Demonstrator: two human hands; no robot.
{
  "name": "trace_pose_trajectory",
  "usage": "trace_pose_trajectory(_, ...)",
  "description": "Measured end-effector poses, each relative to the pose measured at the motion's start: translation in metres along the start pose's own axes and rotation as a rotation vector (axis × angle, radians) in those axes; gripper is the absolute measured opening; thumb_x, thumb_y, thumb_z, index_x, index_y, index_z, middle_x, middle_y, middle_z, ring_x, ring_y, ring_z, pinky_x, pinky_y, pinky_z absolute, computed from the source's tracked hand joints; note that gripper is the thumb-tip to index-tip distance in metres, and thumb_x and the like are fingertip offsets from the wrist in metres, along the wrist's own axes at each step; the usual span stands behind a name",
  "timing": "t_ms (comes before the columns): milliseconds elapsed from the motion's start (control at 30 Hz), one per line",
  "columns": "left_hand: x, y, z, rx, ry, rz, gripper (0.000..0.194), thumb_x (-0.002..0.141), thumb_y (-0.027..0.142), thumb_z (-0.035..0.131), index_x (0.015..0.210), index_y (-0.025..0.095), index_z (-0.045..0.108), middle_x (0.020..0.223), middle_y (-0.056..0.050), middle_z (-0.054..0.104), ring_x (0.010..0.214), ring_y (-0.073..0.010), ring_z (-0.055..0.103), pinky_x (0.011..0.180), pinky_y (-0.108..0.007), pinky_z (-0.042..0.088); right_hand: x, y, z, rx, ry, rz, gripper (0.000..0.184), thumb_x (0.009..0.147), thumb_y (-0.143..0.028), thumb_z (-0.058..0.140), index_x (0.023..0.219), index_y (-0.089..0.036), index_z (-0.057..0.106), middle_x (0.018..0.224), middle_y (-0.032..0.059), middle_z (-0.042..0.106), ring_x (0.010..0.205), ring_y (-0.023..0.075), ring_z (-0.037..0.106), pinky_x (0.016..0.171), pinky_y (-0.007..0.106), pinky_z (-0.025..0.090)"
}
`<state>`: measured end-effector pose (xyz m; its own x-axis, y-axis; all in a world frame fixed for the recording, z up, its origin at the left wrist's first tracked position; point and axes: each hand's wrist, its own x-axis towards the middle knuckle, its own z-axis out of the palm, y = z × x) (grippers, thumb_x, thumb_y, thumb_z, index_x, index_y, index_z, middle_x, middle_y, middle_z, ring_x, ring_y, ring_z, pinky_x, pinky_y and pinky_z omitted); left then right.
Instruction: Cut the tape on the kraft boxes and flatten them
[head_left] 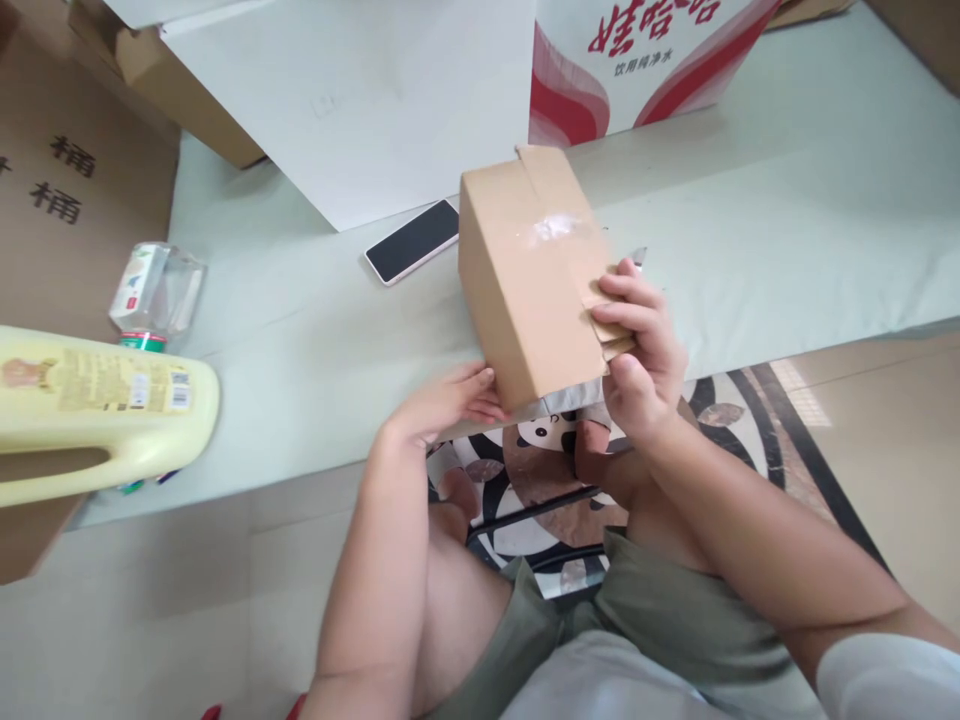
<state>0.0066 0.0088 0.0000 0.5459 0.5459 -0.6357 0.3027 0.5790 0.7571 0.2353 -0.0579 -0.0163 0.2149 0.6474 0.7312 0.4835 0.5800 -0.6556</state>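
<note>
A small brown cardboard box (517, 290) sits tilted at the front edge of the table, a shiny patch of clear tape on its upper face. My right hand (645, 350) is closed on the folded flaps at the box's right end, thumb below and fingers above. Just past those fingertips a small pointed metal tip (639, 257) shows; whether it is held or lies on the table I cannot tell. My left hand (465, 395) grips the box's lower left corner, its fingers partly hidden beneath. Behind the box lies a phone (412, 241), dark screen up.
A pale green cloth covers the table (300, 330). At the left are a yellow jug (142, 400), a clear plastic bottle (161, 290) and a large carton (75, 230). White boxes (390, 90) stand along the back, one printed red. A patterned mat (525, 470) lies below.
</note>
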Motion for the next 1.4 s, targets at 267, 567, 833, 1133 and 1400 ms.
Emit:
trace_pose_trajectory(267, 0.006, -0.001, -0.022, 0.464, 0.811, 0.835, 0.052, 0.090, 0.062, 0.062, 0.124, 0.023, 0.069, 0.138, -0.014, 0.067, 0.134, -0.0342, 0.061, 0.103, -0.050, 0.057, 0.004, -0.006, 0.004, 0.008, -0.280, -0.067, 0.034, 0.092, -0.045, 0.054, 0.119, -0.030, 0.069, 0.132, 0.0053, 0.066, 0.146, 0.0338, 0.051, 0.128, 0.064, 0.033)
trace_pose_trajectory(567, 0.033, -0.012, -0.015, 0.585, 0.643, 1.310, 0.052, 0.102, 0.064, 0.033, 0.147, 0.042, 0.047, 0.168, 0.000, 0.034, 0.159, -0.0339, 0.030, 0.126, -0.059, 0.036, 0.001, -0.009, 0.006, 0.211, -0.271, 0.135, 0.042, 0.096, -0.056, 0.045, 0.122, -0.032, 0.065, 0.132, 0.0051, 0.068, 0.140, 0.0310, 0.057, 0.125, 0.060, 0.038)
trace_pose_trajectory(833, 0.033, -0.013, -0.018, 0.545, 0.666, 1.316, 0.051, 0.101, 0.065, 0.035, 0.143, 0.039, 0.051, 0.164, -0.002, 0.039, 0.158, -0.0335, 0.032, 0.127, -0.058, 0.034, 0.018, 0.030, -0.014, -0.580, -0.196, 0.772, 0.039, 0.085, -0.037, 0.056, 0.118, -0.022, 0.068, 0.128, 0.0175, 0.059, 0.122, 0.0320, 0.059, 0.098, 0.052, 0.054)
trace_pose_trajectory(1133, 0.027, -0.013, -0.016, 0.591, 0.678, 1.287, 0.051, 0.103, 0.063, 0.033, 0.144, 0.038, 0.050, 0.165, -0.005, 0.039, 0.158, -0.0321, 0.034, 0.127, -0.056, 0.034, 0.020, 0.034, -0.021, -0.658, -0.396, 0.779, 0.024, 0.072, -0.025, 0.062, 0.094, -0.022, 0.070, 0.068, 0.0013, 0.057, 0.063, 0.0173, 0.049, 0.060, 0.030, 0.040)
trace_pose_trajectory(1400, 0.026, -0.015, 0.002, 0.643, 0.773, 1.278, 0.052, 0.105, 0.060, 0.029, 0.142, 0.032, 0.053, 0.160, -0.011, 0.044, 0.156, -0.0308, 0.037, 0.124, -0.055, 0.039, 0.028, 0.014, -0.022, 0.287, 0.053, 0.844, 0.027, 0.077, -0.028, 0.054, 0.101, -0.023, 0.066, 0.073, -0.0035, 0.057, 0.048, 0.0083, 0.048, 0.046, 0.024, 0.038)
